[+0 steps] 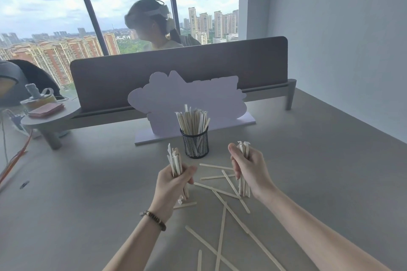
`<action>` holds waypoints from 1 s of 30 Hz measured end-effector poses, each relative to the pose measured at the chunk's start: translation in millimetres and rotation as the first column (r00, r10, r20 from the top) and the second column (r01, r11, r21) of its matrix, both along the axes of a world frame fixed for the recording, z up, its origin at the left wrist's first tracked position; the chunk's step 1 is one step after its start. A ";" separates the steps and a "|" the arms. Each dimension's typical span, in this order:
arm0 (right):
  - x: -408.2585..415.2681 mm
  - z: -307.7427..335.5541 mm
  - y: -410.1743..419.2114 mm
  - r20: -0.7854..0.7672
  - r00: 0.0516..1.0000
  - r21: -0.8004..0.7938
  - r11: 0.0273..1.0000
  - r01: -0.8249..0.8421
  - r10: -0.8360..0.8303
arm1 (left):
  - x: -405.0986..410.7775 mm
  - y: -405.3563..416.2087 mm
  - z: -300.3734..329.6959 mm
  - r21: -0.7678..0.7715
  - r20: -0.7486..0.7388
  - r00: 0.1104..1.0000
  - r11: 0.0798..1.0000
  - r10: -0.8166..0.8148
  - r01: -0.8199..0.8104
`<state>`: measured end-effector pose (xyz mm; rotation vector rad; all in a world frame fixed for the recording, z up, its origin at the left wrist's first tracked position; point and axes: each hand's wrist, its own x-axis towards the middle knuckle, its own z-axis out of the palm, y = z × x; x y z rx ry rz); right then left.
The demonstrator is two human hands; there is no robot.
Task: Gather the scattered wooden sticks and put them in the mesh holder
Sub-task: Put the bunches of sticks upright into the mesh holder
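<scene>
Sticks (pixel 222 222) lie scattered between left hand (pixel 174 185) and right hand (pixel 248 171).

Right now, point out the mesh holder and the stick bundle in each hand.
mesh holder (pixel 196 146), head view, front mesh wall.
left-hand stick bundle (pixel 175 161), head view, upper part.
right-hand stick bundle (pixel 244 149), head view, top ends.

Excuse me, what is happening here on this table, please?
A person is collecting wooden sticks. The left hand and the right hand each grip an upright bundle. The mesh holder behind them already stands full of sticks, while loose sticks still lie scattered on the table.
</scene>
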<state>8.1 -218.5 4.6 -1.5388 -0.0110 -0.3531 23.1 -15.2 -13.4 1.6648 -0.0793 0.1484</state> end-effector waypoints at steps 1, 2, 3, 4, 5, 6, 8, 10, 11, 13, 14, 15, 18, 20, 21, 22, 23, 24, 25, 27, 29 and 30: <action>0.2 -0.2 -0.3 0.004 1.000 -0.013 1.000 0.005 -0.004 | 0.9 0.7 2.3 0.010 0.011 1.000 1.000 -0.002 0.002; 0.3 -0.4 -0.4 0.008 1.000 -0.018 1.000 0.008 -0.008 | 2.2 1.4 5.0 0.017 0.026 1.000 1.000 -0.003 0.002; 0.5 -0.6 -0.6 0.010 1.000 -0.017 1.000 0.010 -0.009 | 3.7 2.1 7.7 0.020 0.038 0.999 1.000 -0.001 0.000; 0.5 -0.8 -0.8 0.011 1.000 -0.012 1.000 0.010 -0.010 | 5.4 2.9 10.4 0.017 0.051 0.999 1.000 0.002 -0.003; 0.8 -1.1 -0.8 0.012 1.000 -0.007 1.000 0.009 -0.009 | 6.9 3.5 13.0 0.011 0.062 0.998 1.000 0.007 -0.007; 0.9 -1.3 -0.9 0.012 1.000 -0.003 1.000 0.007 -0.007 | 8.4 4.1 15.2 0.003 0.073 0.997 1.000 0.010 -0.011; 1.4 -1.8 -0.9 0.009 1.000 0.005 1.000 -0.001 0.001 | 10.6 5.1 18.6 -0.020 0.088 0.996 1.000 0.014 -0.013; 2.2 -2.4 -1.1 0.007 1.000 0.007 1.000 -0.004 0.004 | 12.0 5.0 20.4 -0.048 0.095 0.995 0.999 0.017 -0.013; 2.2 -2.5 -1.1 0.006 1.000 0.006 1.000 -0.004 0.004 | 12.3 4.7 20.8 -0.052 0.093 0.995 0.998 0.023 -0.018; 2.3 -2.9 -0.8 0.002 1.000 0.007 1.000 -0.006 0.006 | 12.5 3.6 19.6 -0.052 0.080 0.996 0.998 0.038 -0.033; 2.4 -3.3 -0.8 0.000 1.000 0.008 1.000 -0.008 0.008 | 12.3 2.9 18.7 -0.060 0.076 0.996 0.997 0.042 -0.037; 2.7 -3.4 -0.7 -0.003 1.000 0.007 1.000 -0.009 0.009 | 12.3 1.9 17.8 -0.077 0.074 0.996 0.996 0.044 -0.039; 3.8 -3.0 -0.4 -0.002 1.000 -0.001 1.000 -0.002 0.002 | 13.5 -1.9 20.8 -0.126 0.072 0.995 0.990 0.068 -0.059; 4.5 -1.4 -0.4 0.005 1.000 -0.002 1.000 0.004 -0.004 | 14.0 -5.4 26.8 -0.160 0.078 0.993 0.985 0.084 -0.071; 5.0 -0.1 -0.5 0.004 1.000 0.000 1.000 0.005 -0.005 | 13.7 -6.8 30.0 -0.164 0.087 0.992 0.983 0.093 -0.078; 5.6 1.1 -0.4 -0.005 1.000 0.002 1.000 0.010 -0.010 | 12.6 -8.6 33.5 -0.156 0.101 0.990 0.984 0.103 -0.087; 6.4 2.5 -0.4 -0.022 1.000 0.008 1.000 0.015 -0.015 | 11.6 -10.0 36.0 -0.146 0.115 0.987 0.984 0.116 -0.098; 7.5 3.6 -0.2 -0.041 0.999 0.014 1.000 0.021 -0.020 | 10.8 -11.4 38.3 -0.138 0.123 0.984 0.984 0.127 -0.109; 8.1 4.4 -0.1 -0.054 0.998 0.019 1.000 0.020 -0.019 | 10.4 -12.6 39.8 -0.141 0.121 0.984 0.983 0.132 -0.115; 8.8 4.3 -0.5 -0.042 0.999 0.039 0.999 -0.010 0.012 | 10.8 -14.9 40.6 -0.191 0.095 0.988 0.976 0.123 -0.103; 9.2 1.0 -2.4 -0.007 0.998 0.072 0.996 -0.056 0.057 | 11.7 -16.1 38.3 -0.264 0.060 0.993 0.961 0.098 -0.078; 9.0 -1.3 -3.1 0.014 0.996 0.081 0.993 -0.084 0.083 | 11.3 -16.1 37.3 -0.284 0.051 0.994 0.956 0.092 -0.074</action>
